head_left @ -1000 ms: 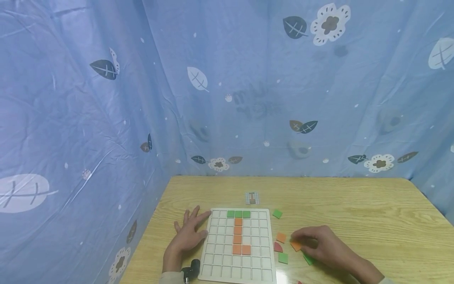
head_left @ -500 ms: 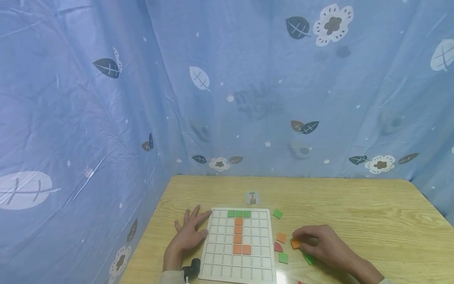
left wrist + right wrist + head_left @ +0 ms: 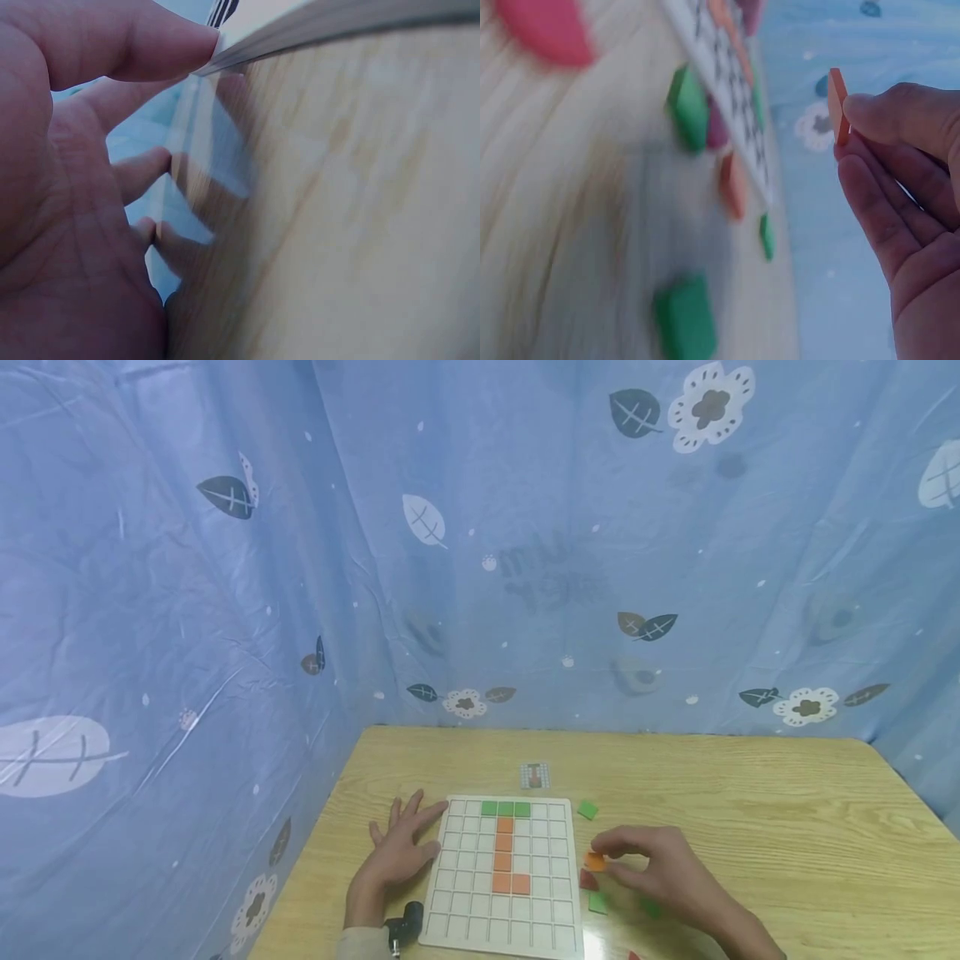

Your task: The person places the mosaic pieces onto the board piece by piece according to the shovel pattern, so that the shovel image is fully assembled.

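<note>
Pinching an orange tile (image 3: 838, 105) with right hand (image 3: 669, 870) at board's (image 3: 483, 864) three o'clock (left hand (image 3: 397, 854) splayed, empty), could drop it by slackening fingertips

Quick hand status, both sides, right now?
Left hand: open, fingers spread, thumb touching the edge of the white gridded rectangular board.
Right hand: closed on a flat orange square tile, pinching it off the table.

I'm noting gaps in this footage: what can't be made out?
Small card, head view: exact pattern too small.
Lower red piece, head view: cut off by bottom edge.
Rightmost green tile, head view: partly hidden by right hand.
Loose orange tile, right wrist view: outline blurred.
</note>
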A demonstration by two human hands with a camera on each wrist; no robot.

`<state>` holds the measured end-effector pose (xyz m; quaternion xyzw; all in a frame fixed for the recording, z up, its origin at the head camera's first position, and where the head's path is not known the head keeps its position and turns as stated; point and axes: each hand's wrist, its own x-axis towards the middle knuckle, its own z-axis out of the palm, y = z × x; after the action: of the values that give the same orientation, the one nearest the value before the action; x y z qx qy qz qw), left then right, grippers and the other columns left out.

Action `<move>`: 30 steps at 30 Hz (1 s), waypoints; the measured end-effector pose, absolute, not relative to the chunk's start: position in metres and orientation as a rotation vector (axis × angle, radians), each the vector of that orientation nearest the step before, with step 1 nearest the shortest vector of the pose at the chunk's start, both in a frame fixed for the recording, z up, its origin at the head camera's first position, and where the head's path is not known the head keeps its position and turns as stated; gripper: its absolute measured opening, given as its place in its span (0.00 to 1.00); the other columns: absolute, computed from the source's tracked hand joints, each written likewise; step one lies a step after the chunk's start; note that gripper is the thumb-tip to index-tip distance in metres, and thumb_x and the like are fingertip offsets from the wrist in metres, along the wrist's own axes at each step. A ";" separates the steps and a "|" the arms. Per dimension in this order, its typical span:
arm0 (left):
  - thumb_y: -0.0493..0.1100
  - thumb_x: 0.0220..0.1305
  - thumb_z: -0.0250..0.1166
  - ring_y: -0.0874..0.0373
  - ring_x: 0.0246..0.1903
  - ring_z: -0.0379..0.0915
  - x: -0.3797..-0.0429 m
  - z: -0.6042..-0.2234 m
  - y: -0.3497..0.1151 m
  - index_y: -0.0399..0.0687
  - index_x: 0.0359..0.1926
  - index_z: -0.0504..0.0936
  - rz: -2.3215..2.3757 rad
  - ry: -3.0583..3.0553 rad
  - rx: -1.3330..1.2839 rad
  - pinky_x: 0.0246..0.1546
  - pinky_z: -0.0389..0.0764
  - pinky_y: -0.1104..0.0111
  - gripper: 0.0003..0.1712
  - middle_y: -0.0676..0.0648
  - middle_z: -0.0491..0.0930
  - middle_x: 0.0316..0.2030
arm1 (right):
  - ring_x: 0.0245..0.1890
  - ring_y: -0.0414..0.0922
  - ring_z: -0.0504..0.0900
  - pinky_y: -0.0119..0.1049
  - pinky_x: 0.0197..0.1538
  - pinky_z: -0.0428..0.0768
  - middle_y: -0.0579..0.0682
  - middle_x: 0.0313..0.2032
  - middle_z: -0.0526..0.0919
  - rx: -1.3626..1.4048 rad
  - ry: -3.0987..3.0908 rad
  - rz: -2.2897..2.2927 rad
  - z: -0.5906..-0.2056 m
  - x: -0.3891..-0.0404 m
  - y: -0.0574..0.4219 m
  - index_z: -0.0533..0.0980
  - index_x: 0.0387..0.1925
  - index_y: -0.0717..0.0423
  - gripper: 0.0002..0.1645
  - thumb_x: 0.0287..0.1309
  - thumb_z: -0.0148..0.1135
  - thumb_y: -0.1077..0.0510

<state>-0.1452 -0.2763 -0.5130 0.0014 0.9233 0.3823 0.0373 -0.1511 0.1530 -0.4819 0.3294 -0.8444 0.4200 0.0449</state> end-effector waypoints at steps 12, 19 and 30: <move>0.38 0.62 0.69 0.23 0.86 0.26 -0.146 -0.510 -0.276 0.60 0.77 0.78 1.184 2.838 0.029 0.71 0.11 0.21 0.40 0.33 0.50 0.87 | 0.44 0.34 0.91 0.42 0.49 0.92 0.36 0.46 0.94 1.017 -2.532 1.524 -0.472 -0.144 0.097 0.90 0.50 0.42 0.14 0.65 0.77 0.60; 0.39 0.64 0.68 0.25 0.86 0.24 -0.145 -0.509 -0.275 0.60 0.78 0.77 1.156 2.832 0.008 0.71 0.11 0.22 0.40 0.34 0.49 0.88 | 0.44 0.38 0.92 0.38 0.51 0.92 0.41 0.45 0.95 1.063 -2.468 1.550 -0.471 -0.141 0.065 0.90 0.48 0.49 0.15 0.62 0.77 0.65; 0.39 0.64 0.69 0.24 0.86 0.24 -0.144 -0.507 -0.275 0.60 0.77 0.77 1.176 2.829 0.022 0.71 0.11 0.21 0.40 0.33 0.49 0.87 | 0.42 0.34 0.91 0.38 0.50 0.93 0.39 0.44 0.94 1.025 -2.446 1.621 -0.483 -0.137 0.031 0.91 0.46 0.48 0.17 0.59 0.74 0.69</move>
<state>-0.1437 -0.2749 -0.5071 0.0072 0.9227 0.3836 0.0387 -0.1373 0.0308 -0.4832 0.3298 -0.7868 0.5215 0.0166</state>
